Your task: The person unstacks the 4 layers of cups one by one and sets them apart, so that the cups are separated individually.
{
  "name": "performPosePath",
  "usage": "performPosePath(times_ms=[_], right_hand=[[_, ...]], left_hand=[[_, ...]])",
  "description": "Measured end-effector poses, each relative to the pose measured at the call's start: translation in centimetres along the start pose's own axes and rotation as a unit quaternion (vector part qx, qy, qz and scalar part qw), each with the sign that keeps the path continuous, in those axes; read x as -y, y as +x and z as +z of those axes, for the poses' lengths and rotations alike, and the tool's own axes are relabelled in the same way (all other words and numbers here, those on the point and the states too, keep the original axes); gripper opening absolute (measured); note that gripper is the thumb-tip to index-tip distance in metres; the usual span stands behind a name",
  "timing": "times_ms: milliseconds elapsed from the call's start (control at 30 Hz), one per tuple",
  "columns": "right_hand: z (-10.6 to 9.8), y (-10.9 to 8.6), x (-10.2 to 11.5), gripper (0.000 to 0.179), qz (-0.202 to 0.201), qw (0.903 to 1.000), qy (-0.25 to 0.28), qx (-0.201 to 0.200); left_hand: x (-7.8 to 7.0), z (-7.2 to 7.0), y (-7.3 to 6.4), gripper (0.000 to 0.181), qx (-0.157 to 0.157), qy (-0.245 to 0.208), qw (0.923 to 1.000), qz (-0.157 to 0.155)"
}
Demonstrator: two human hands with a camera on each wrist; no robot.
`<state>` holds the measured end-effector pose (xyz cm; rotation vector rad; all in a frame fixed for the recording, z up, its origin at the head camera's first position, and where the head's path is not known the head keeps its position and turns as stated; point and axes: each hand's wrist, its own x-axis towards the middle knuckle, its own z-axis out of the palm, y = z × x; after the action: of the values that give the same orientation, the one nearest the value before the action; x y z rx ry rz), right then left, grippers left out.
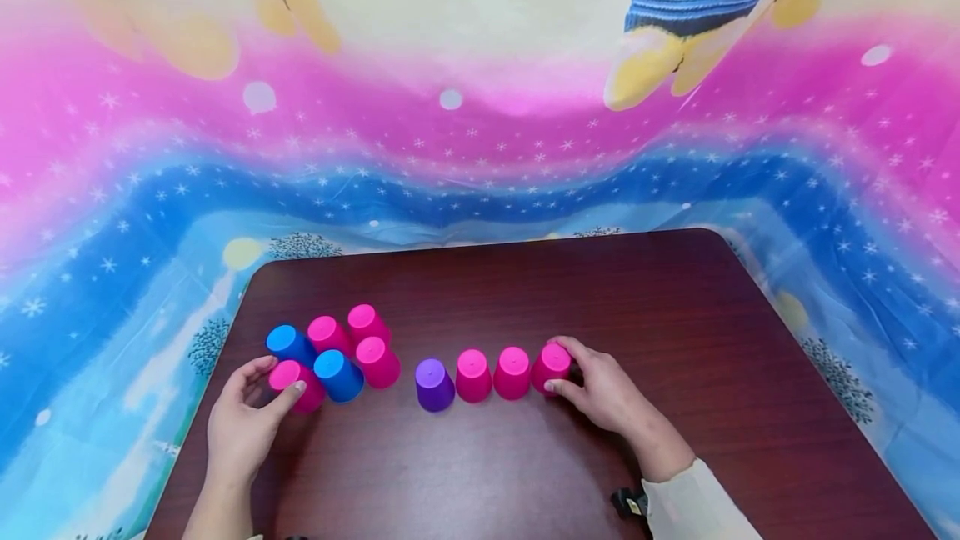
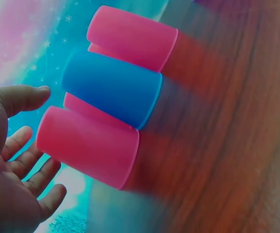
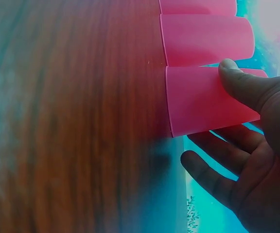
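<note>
Upside-down plastic cups stand on a dark wood-grain table in two groups. At the left, my left hand (image 1: 243,419) is spread around the near-left pink cup (image 1: 296,386); in the left wrist view its thumb and fingers stand apart from that pink cup (image 2: 89,148). Beside it are a blue cup (image 1: 338,376) and a pink cup (image 1: 378,362). At the right end of a row, my right hand (image 1: 603,390) holds a pink cup (image 1: 551,367) between thumb and fingers. In the right wrist view the thumb (image 3: 239,82) lies on that cup's side.
Behind the left group's front row stand a blue cup (image 1: 291,344) and two pink cups. The right row holds a purple cup (image 1: 435,386), a pink cup (image 1: 474,376) and another pink cup (image 1: 512,373). A printed cloth (image 1: 480,148) hangs beyond the table (image 1: 480,473).
</note>
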<state>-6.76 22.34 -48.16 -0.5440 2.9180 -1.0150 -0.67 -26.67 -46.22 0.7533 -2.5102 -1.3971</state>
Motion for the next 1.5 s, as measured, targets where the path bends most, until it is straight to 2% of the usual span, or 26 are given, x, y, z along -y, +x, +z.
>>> performPosePath(times_ms=[167,533,833,967,1133,1500], right_hand=[[0.0,0.0,0.0,0.064,-0.004,1.0000,-0.001,-0.002],[0.0,0.1,0.0,0.066,-0.007,1.0000,0.000,-0.002],[-0.2,0.1,0.0,0.065,-0.009,1.0000,-0.002,-0.003],[-0.1,0.1,0.0,0.065,-0.009,1.0000,0.001,-0.004],[0.0,0.0,-0.1,0.065,-0.008,0.9999,0.002,-0.006],[0.0,0.0,0.0,0.064,-0.004,1.0000,0.003,-0.002]], left_hand=[[-0.8,0.1,-0.2,0.074,-0.005,-0.013,0.9997,0.021],[-2.3,0.2,-0.6,0.072,0.001,-0.018,0.9993,0.032],[-4.1,0.2,-1.3,0.067,-0.010,-0.025,0.9977,0.062],[-4.7,0.6,-1.8,0.066,0.002,-0.047,0.9959,0.077],[-5.4,1.2,-2.3,0.065,0.020,-0.048,0.9939,0.097],[-5.6,3.0,-2.8,0.066,0.068,-0.058,0.9870,0.134]])
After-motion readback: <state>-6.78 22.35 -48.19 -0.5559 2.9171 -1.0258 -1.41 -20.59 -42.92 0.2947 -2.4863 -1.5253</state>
